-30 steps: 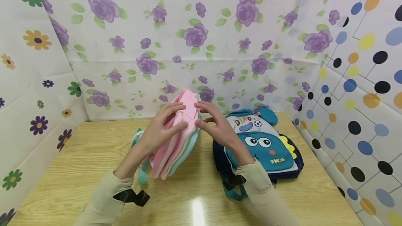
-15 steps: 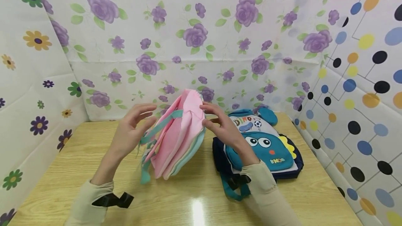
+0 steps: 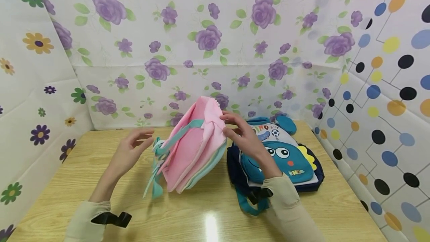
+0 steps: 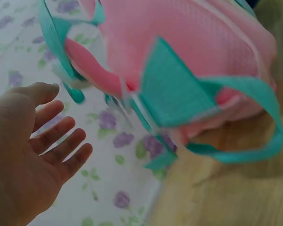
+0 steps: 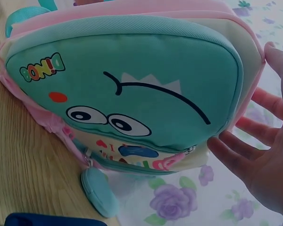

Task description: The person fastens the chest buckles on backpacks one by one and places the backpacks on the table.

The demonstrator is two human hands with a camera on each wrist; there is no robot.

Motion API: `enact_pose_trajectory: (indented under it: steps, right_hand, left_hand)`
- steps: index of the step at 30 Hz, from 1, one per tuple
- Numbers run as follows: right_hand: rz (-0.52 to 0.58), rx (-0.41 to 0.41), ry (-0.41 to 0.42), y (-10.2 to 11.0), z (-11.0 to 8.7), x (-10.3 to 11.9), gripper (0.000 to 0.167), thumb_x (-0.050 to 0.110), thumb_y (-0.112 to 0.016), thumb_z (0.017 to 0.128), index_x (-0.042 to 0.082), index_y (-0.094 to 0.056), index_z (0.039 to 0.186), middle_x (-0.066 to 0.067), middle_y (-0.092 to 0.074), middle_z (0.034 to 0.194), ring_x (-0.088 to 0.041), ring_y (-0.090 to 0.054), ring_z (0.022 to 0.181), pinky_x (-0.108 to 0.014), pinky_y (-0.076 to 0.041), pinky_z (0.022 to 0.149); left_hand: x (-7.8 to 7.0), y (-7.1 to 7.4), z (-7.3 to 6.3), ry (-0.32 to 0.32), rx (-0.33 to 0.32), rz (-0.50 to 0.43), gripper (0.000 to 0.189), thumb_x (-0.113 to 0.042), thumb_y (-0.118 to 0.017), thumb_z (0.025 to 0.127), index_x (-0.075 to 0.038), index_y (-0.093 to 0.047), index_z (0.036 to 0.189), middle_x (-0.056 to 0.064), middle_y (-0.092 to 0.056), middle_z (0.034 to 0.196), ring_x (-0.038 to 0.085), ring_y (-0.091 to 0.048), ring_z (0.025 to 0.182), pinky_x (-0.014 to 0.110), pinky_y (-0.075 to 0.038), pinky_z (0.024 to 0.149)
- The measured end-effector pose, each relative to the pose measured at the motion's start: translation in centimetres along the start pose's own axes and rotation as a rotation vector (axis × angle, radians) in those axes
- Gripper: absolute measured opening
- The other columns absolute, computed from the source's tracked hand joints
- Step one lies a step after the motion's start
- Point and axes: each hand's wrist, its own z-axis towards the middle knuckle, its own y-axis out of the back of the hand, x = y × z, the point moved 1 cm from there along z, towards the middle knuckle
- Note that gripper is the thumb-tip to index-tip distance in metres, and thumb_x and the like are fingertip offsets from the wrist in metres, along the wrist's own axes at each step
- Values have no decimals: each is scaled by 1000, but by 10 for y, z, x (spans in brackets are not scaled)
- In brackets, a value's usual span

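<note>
A pink backpack (image 3: 191, 145) stands tilted on the table in the head view. Its teal straps (image 3: 183, 132) hang toward the left. Beside that strap side, my left hand (image 3: 129, 152) is raised with loose fingers, apart from the bag; the left wrist view shows the same gap between hand (image 4: 28, 141) and straps. My right hand (image 3: 246, 141) touches the bag's upper right edge. Seen from the right wrist, the fingers lie fairly straight along the edge near a teal front pocket (image 5: 179, 61) with a cartoon face. A small teal pouch (image 5: 99, 190) dangles from a zip.
A blue and white backpack (image 3: 292, 163) with a cartoon face lies to the right on the wooden table (image 3: 168, 219), partly under my right forearm. Flowered cloth (image 3: 235, 47) covers the back wall, and a dotted cloth (image 3: 399, 137) hangs at the right.
My left hand has let go of the pink backpack's top and moved left and down. The bag has tipped slightly right, baring its strap side. My right hand has shifted right with it.
</note>
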Motion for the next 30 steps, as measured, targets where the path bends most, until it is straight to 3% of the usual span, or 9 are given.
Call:
enact_pose_trajectory:
  steps: [2, 5, 8, 14, 19, 30]
  right_hand:
    - [13, -2, -6, 1, -1, -1, 37, 39, -55, 102, 26, -53, 136, 6, -39, 155, -24, -48, 134, -52, -44, 106]
    - [31, 7, -8, 2, -2, -3, 34, 33, -55, 103, 24, -53, 135, 5, -39, 155, -25, -48, 134, -52, -43, 107]
    - [39, 22, -6, 3, -3, -5, 32, 31, -55, 103, 23, -53, 134, 5, -39, 156, -25, -49, 134, -52, -43, 107]
    - [54, 61, -13, 3, -6, -11, 34, 27, -56, 103, 21, -52, 136, 2, -37, 156, -26, -49, 135, -51, -44, 107]
    - [61, 84, -25, 2, -9, -17, 35, 23, -55, 103, 20, -51, 137, 0, -36, 158, -27, -50, 135, -51, -45, 107]
    - [77, 143, -38, 0, -17, -33, 41, 19, -54, 103, 22, -47, 144, -1, -39, 155, -27, -50, 135, -46, -47, 105]
  left_hand:
    - [11, -3, -2, 40, 49, 19, 42, -37, -54, 103, -15, -55, 139, 11, -53, 139, 32, -58, 120, 32, -52, 87]
    - [25, -10, -6, 55, 91, 23, 43, -37, -52, 104, -13, -55, 138, 13, -52, 139, 34, -58, 121, 44, -51, 92]
    - [37, -15, -8, 60, 122, 29, 42, -36, -50, 104, -10, -56, 137, 14, -52, 139, 34, -57, 122, 49, -47, 98]
    - [51, -20, -14, 105, 187, 23, 49, -39, -49, 104, -6, -51, 141, 19, -51, 142, 40, -57, 123, 51, -50, 95]
    - [56, -20, -20, 146, 233, 20, 52, -43, -48, 104, -8, -49, 144, 19, -49, 145, 39, -56, 124, 48, -52, 92]
    - [61, -22, -23, 130, 284, -54, 47, -37, -48, 105, -8, -50, 143, 21, -49, 144, 29, -64, 113, 28, -53, 82]
